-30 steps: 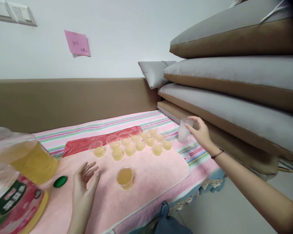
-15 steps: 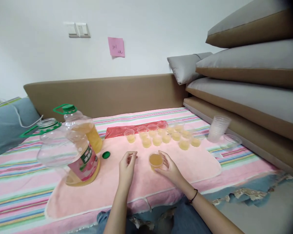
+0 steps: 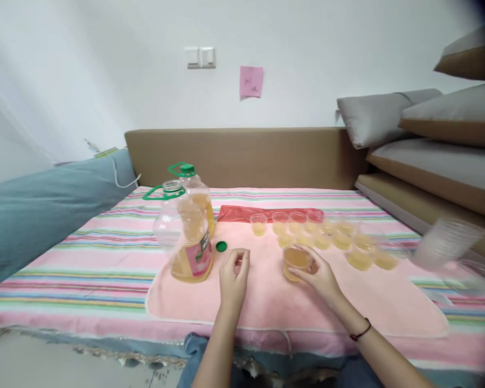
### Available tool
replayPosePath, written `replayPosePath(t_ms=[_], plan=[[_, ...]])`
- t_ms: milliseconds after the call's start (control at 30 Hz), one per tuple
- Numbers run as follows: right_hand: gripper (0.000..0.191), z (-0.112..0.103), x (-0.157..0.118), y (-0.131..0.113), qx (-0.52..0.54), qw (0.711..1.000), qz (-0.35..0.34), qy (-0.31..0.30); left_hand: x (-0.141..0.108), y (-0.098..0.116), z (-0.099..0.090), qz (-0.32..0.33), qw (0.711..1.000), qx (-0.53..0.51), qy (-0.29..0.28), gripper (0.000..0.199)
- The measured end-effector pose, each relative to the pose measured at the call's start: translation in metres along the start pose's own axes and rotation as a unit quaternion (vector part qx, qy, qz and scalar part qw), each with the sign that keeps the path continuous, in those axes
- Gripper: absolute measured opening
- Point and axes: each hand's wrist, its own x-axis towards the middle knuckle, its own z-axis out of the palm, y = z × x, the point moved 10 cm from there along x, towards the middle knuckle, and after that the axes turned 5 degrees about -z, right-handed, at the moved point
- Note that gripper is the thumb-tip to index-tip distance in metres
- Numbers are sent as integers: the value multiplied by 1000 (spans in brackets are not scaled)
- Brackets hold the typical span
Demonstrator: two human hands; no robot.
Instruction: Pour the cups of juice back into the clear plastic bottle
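One cup [image 3: 291, 265]: clear and well filled with yellow drink [image 3: 297, 255], about the middle of the pink mat [image 3: 267, 304], between its near and far edges; whether its base touches down, I can't tell.
Right hand [image 3: 320, 277]: grasping that cup from its right side, thumb in front, fingers round the back, high up by the rim.
Thin wall: to my eye the step is steadying a full cup, so I'd keep the hold light and the rim level; a hard squeeze could buckle it and slop the drink.
Left hand [image 3: 233, 272]: curled just left of the cup, apart from it; I can't tell whether it's closed or holding anything. I'd use it to steady the base.
Other filled cups [image 3: 322, 240]: in rows toward the mat's far edge and right end; their rims crowd, so I'd leave clearance and set down straight.
Open bottle [image 3: 194, 258]: upright at the mat's left edge, best kept clear of the elbow.
Green cap [image 3: 221, 246]: lying between that bottle and the left hand.
Stacked cups [image 3: 444, 245]: off the right edge, blurred.
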Motion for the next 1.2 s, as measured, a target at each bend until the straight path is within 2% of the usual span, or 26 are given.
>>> replayPosePath(t_ms=[100, 200, 267, 333, 400, 467, 633, 733, 833, 1000, 1200], plan=[[65, 28, 18, -31, 16, 999, -6, -30, -10, 17, -34, 81, 993, 22, 79, 19], [62, 64, 36, -71, 43, 996, -16, -72, -30, 37, -78, 180, 954, 72, 229, 17], [58, 89, 47, -99, 61, 993, -29, -101, -36, 31, -106, 161, 929, 96, 320, 34], [56, 112, 58, -124, 85, 988, -40, -122, -34, 11, -127, 86, 919, 114, 367, 59], [56, 135, 70, -143, 105, 984, -42, -140, -27, -15, -139, 1, 921, 138, 364, 84], [58, 157, 81, -155, 120, 980, -37, -156, -18, -38, -144, -58, 928, 160, 332, 100], [61, 205, 102, -166, 143, 971, -31, -188, -3, -67, -153, -103, 946, 170, 256, 110], [60, 226, 108, -167, 153, 966, -31, -206, 2, -73, -156, -113, 956, 160, 218, 110], [60, 242, 110, -168, 158, 961, -28, -227, 2, -73, -158, -112, 958, 162, 208, 110], [63, 253, 113, -171, 149, 962, -27, -225, 0, -71, -158, -114, 958, 156, 209, 107], [61, 260, 114, -175, 113, 963, -50, -239, -1, -65, -158, -88, 960, 148, 222, 102]])
